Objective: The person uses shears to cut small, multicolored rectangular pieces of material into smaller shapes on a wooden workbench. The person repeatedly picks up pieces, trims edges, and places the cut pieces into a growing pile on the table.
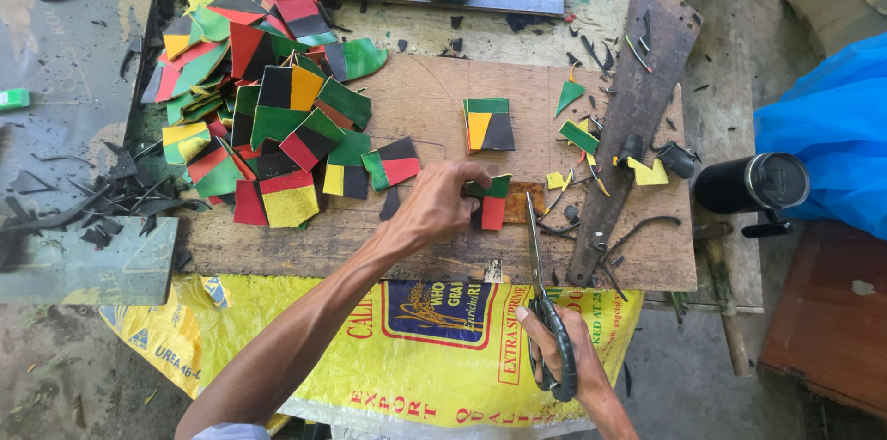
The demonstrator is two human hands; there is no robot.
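Head view, looking straight down on a worn wooden board (434,107). Left hand (434,207) just below the centre, fingers closed on a small patchwork piece (490,201) of green, black and red, pinned flat to the board. Right hand (565,348) at 5 o'clock, fingers through the black handles of a pair of scissors (540,292), grip closed around them; blades together, pointing up towards 12 o'clock, tips just right of the held piece, touching or not impossible to tell. Another square (488,124) of green, yellow and black lying alone directly above the held piece at 12 o'clock. Large heap of similar coloured pieces (259,98) spread out at 10 o'clock. Long rusty saw blade (637,116) slanting at 2 o'clock, small yellow and green offcuts (577,135) scattered beside it. Black flask (750,183) lying at 3 o'clock, next to blue plastic sheeting (832,126). Yellow printed sack (416,348) hanging under the board's near edge at 6 o'clock.
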